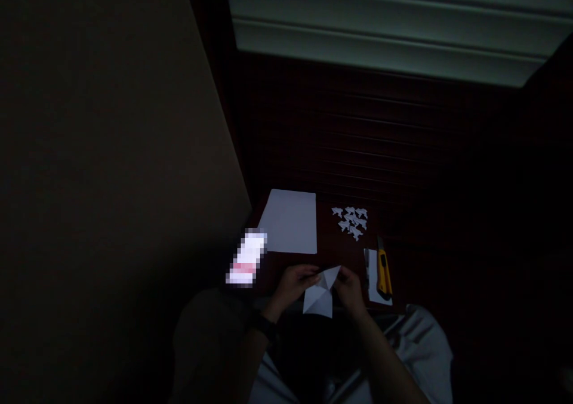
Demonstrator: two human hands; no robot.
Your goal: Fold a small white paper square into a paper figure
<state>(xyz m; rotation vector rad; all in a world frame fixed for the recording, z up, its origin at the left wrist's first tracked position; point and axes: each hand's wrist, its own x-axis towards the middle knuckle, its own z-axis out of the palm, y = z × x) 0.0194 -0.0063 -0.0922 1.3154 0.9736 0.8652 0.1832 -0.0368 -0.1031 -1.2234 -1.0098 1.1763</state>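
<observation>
Both my hands hold a small creased white paper (321,293) above my lap, at the near edge of a dark wooden table (340,246). My left hand (293,284) pinches the paper's upper left side, fingers closed on it. My right hand (350,289) grips its upper right edge, fingers curled. The paper shows fold lines and hangs down between the hands.
A flat white sheet (289,221) lies on the table ahead. A cluster of several small folded paper pieces (351,220) sits to its right. A yellow utility knife (383,270) rests on a paper strip at the right. A bright blurred rectangle (247,258) lies at the left. The room is dark.
</observation>
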